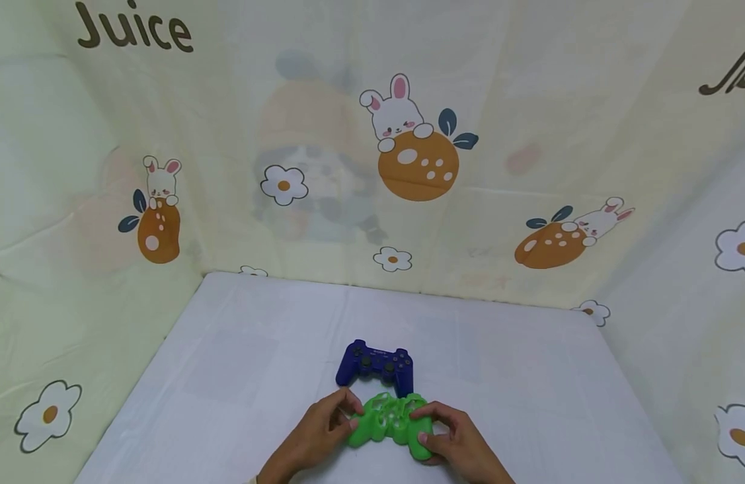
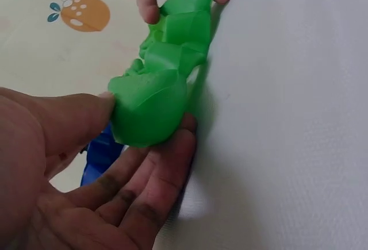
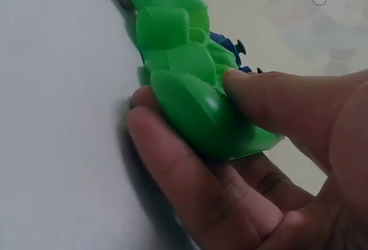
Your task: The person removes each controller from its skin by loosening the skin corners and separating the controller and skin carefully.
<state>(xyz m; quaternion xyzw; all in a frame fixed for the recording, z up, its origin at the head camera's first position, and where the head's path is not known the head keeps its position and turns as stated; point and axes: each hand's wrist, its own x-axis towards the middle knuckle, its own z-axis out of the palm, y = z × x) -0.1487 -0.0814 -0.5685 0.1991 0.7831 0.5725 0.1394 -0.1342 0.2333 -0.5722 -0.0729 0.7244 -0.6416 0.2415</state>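
A green silicone controller cover (image 1: 381, 425) with cut-out openings is held between both hands, just in front of a dark blue game controller (image 1: 380, 363). My left hand (image 1: 324, 427) pinches the cover's left grip end, thumb on one side and fingers beneath in the left wrist view. At the other end my right hand (image 1: 460, 440) grips the right handle, its thumb on top and its fingers curled under, as the right wrist view shows. Lying face up, the blue controller has its right handle partly overlapped by the cover in the head view. No hand touches the controller.
A white cloth-covered table (image 1: 239, 376) spreads beneath the hands. Cream curtains (image 1: 324, 121) printed with rabbits, oranges and flowers enclose it at the back and both sides.
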